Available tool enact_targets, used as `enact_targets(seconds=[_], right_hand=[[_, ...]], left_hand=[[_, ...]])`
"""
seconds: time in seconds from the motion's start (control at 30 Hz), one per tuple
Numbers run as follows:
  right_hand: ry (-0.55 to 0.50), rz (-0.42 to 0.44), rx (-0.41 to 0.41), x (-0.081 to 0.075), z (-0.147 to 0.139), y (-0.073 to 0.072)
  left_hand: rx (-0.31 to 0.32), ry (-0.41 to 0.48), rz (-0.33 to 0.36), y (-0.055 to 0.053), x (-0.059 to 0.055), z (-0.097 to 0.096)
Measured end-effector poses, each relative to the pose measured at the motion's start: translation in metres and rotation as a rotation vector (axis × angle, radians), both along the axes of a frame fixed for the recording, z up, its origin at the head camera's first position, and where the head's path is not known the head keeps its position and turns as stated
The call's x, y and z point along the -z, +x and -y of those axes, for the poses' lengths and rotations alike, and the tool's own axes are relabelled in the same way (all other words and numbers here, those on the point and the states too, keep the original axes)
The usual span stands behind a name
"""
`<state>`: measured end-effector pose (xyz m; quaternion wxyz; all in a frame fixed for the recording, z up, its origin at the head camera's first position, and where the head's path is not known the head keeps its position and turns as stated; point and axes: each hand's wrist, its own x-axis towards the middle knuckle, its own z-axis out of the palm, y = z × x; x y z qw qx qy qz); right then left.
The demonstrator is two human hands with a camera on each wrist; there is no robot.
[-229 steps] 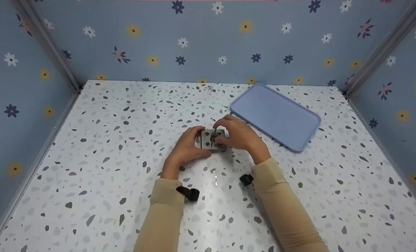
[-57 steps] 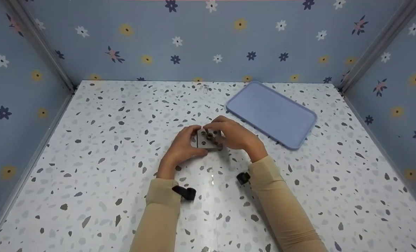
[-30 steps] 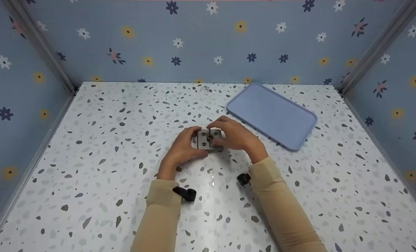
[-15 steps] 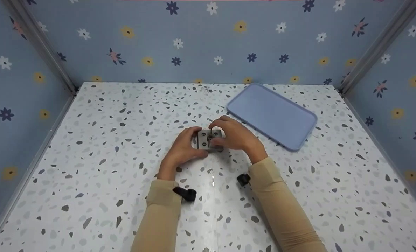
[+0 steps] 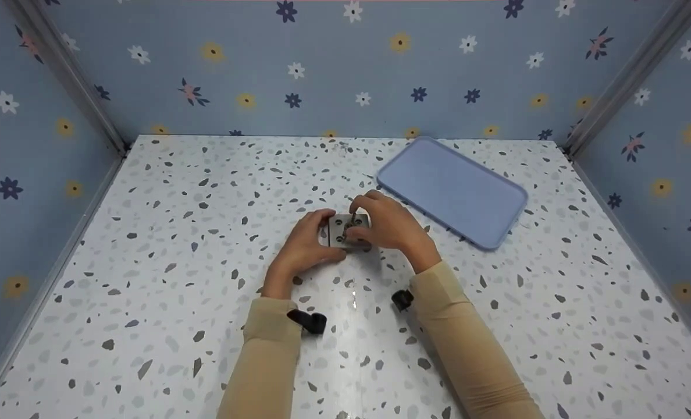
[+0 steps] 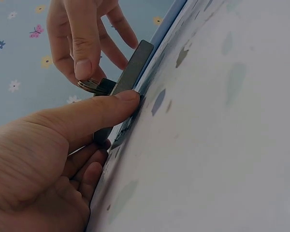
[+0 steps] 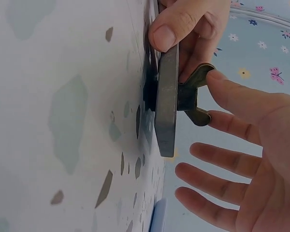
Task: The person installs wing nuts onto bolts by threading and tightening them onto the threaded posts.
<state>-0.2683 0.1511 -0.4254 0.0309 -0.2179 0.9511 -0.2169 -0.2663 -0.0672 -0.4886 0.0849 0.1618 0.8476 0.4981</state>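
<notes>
In the head view a grey rectangular metal plate (image 5: 334, 231) with several round holes lies near the middle of the table. My left hand (image 5: 301, 249) grips its left side, thumb on the near edge and fingers at the far edge. A brass-coloured wing nut (image 7: 201, 77) stands out from the plate's upper face, its two wings spread in the right wrist view. Thumb and index finger of my right hand (image 5: 391, 226) pinch the wings, while the other fingers extend loosely. The right hand partly covers the nut in the head view. A dark part shows beneath the plate, mostly hidden.
A shallow blue tray (image 5: 453, 192) lies slanted on the speckled white table (image 5: 177, 233), just beyond my right hand. Flower-patterned panels (image 5: 345, 70) enclose the back and both sides.
My right fingers have turned the wing nut clockwise as seen from above: its far end has swung from left to right. The left hand and plate stay in place.
</notes>
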Motion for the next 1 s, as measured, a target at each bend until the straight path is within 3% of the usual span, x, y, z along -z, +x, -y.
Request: enact_targets(seconds=[1.0], right_hand=[[0.057, -0.057, 0.121, 0.004, 0.0102, 0.0031]], left_hand=[[-0.01, -0.008, 0.009, 0.0009, -0.0021, -0.001]])
